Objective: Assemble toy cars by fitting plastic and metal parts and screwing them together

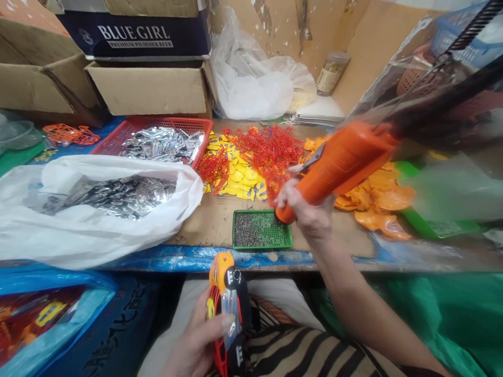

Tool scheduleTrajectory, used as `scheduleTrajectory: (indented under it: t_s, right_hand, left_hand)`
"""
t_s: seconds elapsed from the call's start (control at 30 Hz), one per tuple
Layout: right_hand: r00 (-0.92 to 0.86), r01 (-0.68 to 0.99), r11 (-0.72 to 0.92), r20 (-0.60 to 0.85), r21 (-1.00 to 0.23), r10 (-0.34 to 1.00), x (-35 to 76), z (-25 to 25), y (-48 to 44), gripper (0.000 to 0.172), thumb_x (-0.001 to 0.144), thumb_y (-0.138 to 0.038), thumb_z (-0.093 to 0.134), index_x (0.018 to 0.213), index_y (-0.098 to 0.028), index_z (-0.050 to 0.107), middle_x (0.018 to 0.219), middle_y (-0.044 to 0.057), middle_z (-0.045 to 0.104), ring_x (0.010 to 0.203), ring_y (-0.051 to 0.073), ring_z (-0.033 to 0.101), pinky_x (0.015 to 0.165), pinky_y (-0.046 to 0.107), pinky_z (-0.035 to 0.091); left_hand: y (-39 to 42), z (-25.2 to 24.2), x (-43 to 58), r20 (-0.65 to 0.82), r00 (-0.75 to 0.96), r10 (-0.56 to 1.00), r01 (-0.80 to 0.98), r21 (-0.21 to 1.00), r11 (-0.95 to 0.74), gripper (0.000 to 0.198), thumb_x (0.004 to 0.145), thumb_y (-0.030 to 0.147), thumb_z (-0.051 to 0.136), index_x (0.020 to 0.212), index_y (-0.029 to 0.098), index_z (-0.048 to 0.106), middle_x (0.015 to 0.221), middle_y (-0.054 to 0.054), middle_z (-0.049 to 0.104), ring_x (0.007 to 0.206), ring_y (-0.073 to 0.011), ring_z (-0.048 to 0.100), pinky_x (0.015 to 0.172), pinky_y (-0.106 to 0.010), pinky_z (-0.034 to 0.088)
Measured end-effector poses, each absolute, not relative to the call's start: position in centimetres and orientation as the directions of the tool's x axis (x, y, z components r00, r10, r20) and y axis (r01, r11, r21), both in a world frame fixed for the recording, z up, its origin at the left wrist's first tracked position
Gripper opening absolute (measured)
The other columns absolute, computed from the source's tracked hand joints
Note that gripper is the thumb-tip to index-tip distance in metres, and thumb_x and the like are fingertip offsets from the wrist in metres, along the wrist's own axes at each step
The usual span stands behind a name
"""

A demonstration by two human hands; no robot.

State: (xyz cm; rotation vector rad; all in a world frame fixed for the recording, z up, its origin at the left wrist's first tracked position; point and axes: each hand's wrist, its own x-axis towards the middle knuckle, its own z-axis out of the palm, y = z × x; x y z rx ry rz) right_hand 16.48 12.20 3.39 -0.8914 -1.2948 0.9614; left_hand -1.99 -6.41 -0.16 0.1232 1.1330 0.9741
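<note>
In my left hand (pixel 192 335) is a toy car (pixel 231 298) with an orange front, black wheels and a red frame; I hold it above my lap, below the table edge, with my thumb across it. My right hand (pixel 314 217) is wrapped round an orange electric screwdriver (pixel 346 159), which slants down to the left. Its dark nose end is over the right part of a small green tray (pixel 262 247). Small dark screws (pixel 247 233) lie in that tray, mostly on its left side. Whether the nose touches the tray I cannot tell.
Behind the tray lie yellow car parts (pixel 239 170) and red frames (pixel 271 149). Orange shells (pixel 383 196) are at right. A white bag (pixel 94 241) and a red basket (pixel 202 125) hold silvery parts. A coil spring (pixel 475 23) hangs upper right. Cardboard boxes (pixel 145 86) stand behind.
</note>
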Motion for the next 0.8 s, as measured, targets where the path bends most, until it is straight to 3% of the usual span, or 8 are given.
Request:
scheduleTrajectory:
  t_s: [0.1, 0.17, 0.37, 0.5, 0.7, 0.8]
  right_hand:
    - [0.089, -0.14, 0.408, 0.399, -0.902, 0.913, 16.3, 3.5, 12.3, 0.02, 0.079, -0.028, 0.069, 0.092, -0.023, 0.056, 0.059, -0.008, 0.054, 0.051, 0.013, 0.054, 0.059, 0.035, 0.052]
    - [0.09, -0.167, 0.397, 0.387, -0.903, 0.918, 16.2, 3.9, 12.2, 0.019, 0.076, -0.027, 0.07, 0.089, -0.023, 0.056, 0.058, -0.008, 0.055, 0.049, 0.012, 0.054, 0.056, 0.033, 0.051]
    - [0.1, -0.353, 0.312, 0.296, -0.882, 0.95, 16.0, 7.5, 10.1, 0.023, 0.065, -0.023, 0.076, 0.081, -0.024, 0.06, 0.058, -0.008, 0.053, 0.046, 0.009, 0.052, 0.052, 0.027, 0.049]
    - [0.007, -0.471, 0.245, 0.274, -0.848, 0.962, 15.5, 10.9, 7.8, 0.024, 0.061, -0.025, 0.081, 0.062, -0.021, 0.058, 0.055, -0.007, 0.05, 0.045, 0.007, 0.049, 0.051, 0.026, 0.05]
    - [-0.06, -0.505, 0.063, 0.107, -0.861, 0.992, 13.5, 13.6, 5.0, 0.023, 0.068, -0.036, 0.081, 0.06, -0.023, 0.063, 0.049, -0.005, 0.044, 0.042, 0.011, 0.047, 0.048, 0.028, 0.051]
    - [-0.136, -0.463, 0.115, 0.199, -0.879, 0.971, 13.4, 13.2, 4.8, 0.036, 0.071, -0.04, 0.079, 0.051, -0.019, 0.057, 0.051, -0.005, 0.043, 0.043, 0.009, 0.048, 0.05, 0.026, 0.051]
  left_hand:
    - [-6.3, -0.9, -2.0, -0.72, 0.08, 0.69, -0.61, 0.512, 0.605, 0.1, 0.059, 0.027, 0.084, 0.147, 0.017, 0.036, 0.086, -0.005, 0.075, 0.078, -0.0262, 0.071, 0.068, -0.033, 0.055]
    - [-6.3, -1.3, -2.0, -0.72, 0.078, 0.69, -0.611, 0.512, 0.604, 0.096, 0.059, 0.028, 0.085, 0.143, 0.016, 0.04, 0.086, -0.006, 0.074, 0.075, -0.024, 0.069, 0.069, -0.032, 0.055]
    - [-5.8, -0.7, -1.7, -0.648, 0.051, 0.76, -0.641, 0.562, 0.523, 0.052, 0.067, 0.023, 0.081, 0.115, 0.016, 0.062, 0.09, -0.003, 0.071, 0.08, -0.0188, 0.064, 0.076, -0.029, 0.052]
    - [-5.0, -0.1, -1.4, -0.543, 0.071, 0.837, -0.674, 0.592, 0.442, 0.04, 0.069, 0.023, 0.081, 0.105, 0.014, 0.064, 0.081, -0.001, 0.066, 0.07, -0.0134, 0.06, 0.068, -0.025, 0.05]
    - [-4.6, -0.2, -0.7, -0.515, -0.026, 0.857, -0.638, 0.669, 0.382, 0.038, 0.071, 0.02, 0.08, 0.104, 0.016, 0.062, 0.083, -0.001, 0.066, 0.072, -0.014, 0.061, 0.07, -0.027, 0.051]
    - [-4.5, 0.2, -0.5, -0.507, -0.023, 0.862, -0.661, 0.654, 0.367, 0.036, 0.071, 0.018, 0.08, 0.103, 0.016, 0.063, 0.085, 0.0, 0.066, 0.075, -0.0137, 0.061, 0.073, -0.027, 0.05]
